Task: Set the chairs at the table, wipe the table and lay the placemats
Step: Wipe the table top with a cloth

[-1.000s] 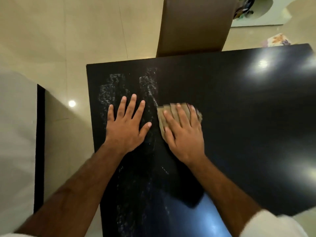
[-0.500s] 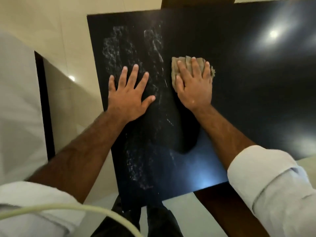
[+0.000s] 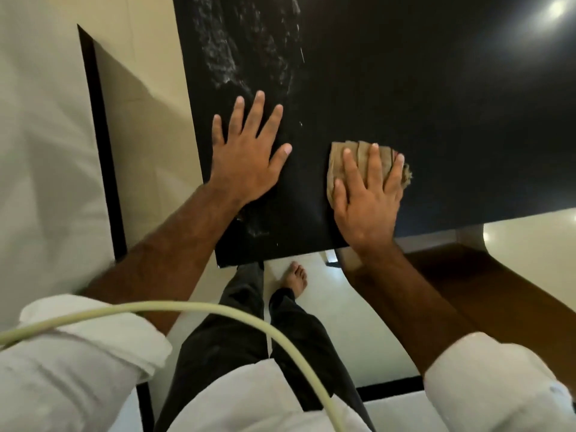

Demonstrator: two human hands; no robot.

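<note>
Right hand (image 3: 366,198) hides most of cloth (image 3: 336,163)

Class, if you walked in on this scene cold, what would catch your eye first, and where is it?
First, the two hands spread flat on the glossy black table: the right hand presses a tan cloth near the table's near edge, the left hand lies bare beside it. Next, the whitish streaks beyond the left hand.
</note>
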